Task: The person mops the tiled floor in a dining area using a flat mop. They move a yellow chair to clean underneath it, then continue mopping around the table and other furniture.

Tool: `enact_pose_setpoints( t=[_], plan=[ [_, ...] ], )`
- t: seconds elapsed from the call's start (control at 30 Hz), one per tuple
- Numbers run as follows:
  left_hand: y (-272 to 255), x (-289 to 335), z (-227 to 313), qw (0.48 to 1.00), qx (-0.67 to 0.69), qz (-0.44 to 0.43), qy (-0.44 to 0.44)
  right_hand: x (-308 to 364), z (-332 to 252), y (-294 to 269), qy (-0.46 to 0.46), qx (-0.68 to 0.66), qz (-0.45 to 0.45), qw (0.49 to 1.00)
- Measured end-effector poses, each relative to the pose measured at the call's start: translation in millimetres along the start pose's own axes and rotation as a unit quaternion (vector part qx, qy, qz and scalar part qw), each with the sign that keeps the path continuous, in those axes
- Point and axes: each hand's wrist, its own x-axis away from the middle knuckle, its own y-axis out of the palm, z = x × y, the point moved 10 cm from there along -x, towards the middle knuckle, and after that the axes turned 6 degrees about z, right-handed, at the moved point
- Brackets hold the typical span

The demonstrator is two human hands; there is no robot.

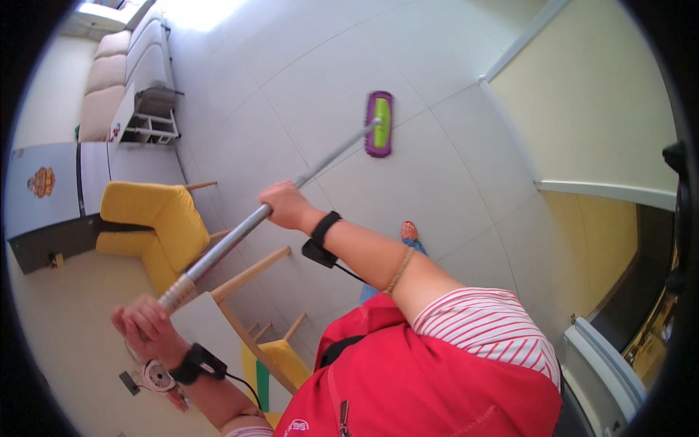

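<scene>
A flat mop with a long metal handle (231,244) slants across the view from lower left to upper centre. Its green head (381,124) and purple fringed pad (371,138) lie on the tiled floor ahead of me. My left hand (151,329) is closed around the upper end of the handle, by a worn, wrapped-looking section. Farther down the shaft, my right hand (287,205) wraps around it. Black straps with small boxes and cables are on both wrists.
Yellow chairs (156,218) and a white table (207,331) with wooden legs stand at the left, close to the handle. A cushioned bench (109,69) lines the far left. A pale wall panel (582,87) rises at the right. My foot (410,230) is on the floor (451,189).
</scene>
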Motion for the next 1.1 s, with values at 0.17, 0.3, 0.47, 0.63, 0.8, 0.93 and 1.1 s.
enact_pose_setpoints(
  t=[0.17, 0.3, 0.47, 0.63, 0.8, 0.93, 1.1],
  plan=[
    [130.6, -47.7, -60.4, 0.974, 0.152, -0.147, -0.084, 65.5, 50.5, -152.1, 0.049, 0.028, 0.170, 0.984],
    [194.5, -16.4, -113.4, 0.964, 0.166, -0.142, -0.154, 151.9, 91.4, -213.9, 0.124, 0.106, 0.180, 0.970],
    [219.0, 59.3, -163.1, 0.959, 0.090, -0.177, -0.201, 239.7, 132.9, -223.7, 0.211, 0.129, 0.073, 0.966],
    [124.9, 56.8, -147.8, 0.958, 0.149, -0.060, -0.236, 211.4, 110.7, -156.5, 0.158, 0.105, -0.100, 0.977],
    [10.0, 50.2, -82.5, 0.977, 0.162, 0.015, -0.137, 144.7, 45.6, -55.6, 0.096, 0.106, -0.209, 0.967],
    [-94.7, 68.1, -21.8, 0.992, 0.112, 0.049, -0.029, 98.2, -12.3, 40.8, 0.053, 0.107, -0.272, 0.955],
    [-214.5, 107.6, 52.5, 0.990, 0.024, 0.131, 0.049, 42.9, -87.5, 184.2, -0.013, 0.077, -0.351, 0.933]
  ],
)
